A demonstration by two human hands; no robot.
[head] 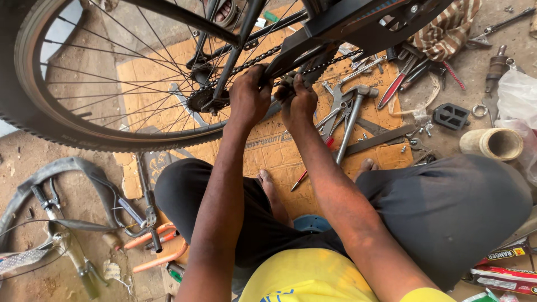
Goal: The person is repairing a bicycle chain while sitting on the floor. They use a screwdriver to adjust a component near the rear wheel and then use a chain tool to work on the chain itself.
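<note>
Bicycle chain: one, pinched by both hands at the rear wheel. Left hand and right hand clenched, touching. Hammer just right; two red-black packets far below-right.

The bicycle wheel has a black tyre with a tan inner band and silver spokes. The cardboard sheet is orange-brown, the cloth brown-and-cream striped, the shirt yellow, the pedal black.
</note>
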